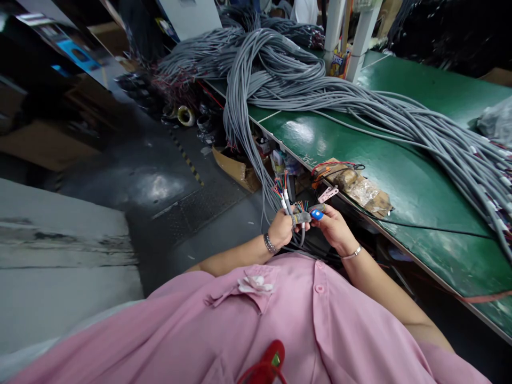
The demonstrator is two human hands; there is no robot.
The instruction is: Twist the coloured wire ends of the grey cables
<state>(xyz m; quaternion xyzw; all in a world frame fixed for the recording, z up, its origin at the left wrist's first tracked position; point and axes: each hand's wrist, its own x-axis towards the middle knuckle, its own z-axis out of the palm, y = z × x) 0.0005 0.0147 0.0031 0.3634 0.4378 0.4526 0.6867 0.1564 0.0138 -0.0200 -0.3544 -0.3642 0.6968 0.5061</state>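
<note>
My left hand (281, 228) is closed around several grey cables (288, 204), whose stripped ends stick up with white sleeves and coloured wires (280, 184). A grey cover wraps its thumb. Close against it on the right, my right hand (334, 226) has its thumb and index finger pinched together at another small fan of coloured wires (302, 205). The exact pinch point is partly hidden by the fingers. A blue patch shows on the right thumb, and grey covers the index fingertip. Below the fingers hangs a cable end with a white sleeve (303, 226).
A thick bundle of grey cables (280, 88) lies over the green table (424, 80) and droops off its edge. On the table's near edge are a taped cardboard piece (370, 196) and a pink clip (328, 194). An open carton (236, 168) stands on the floor.
</note>
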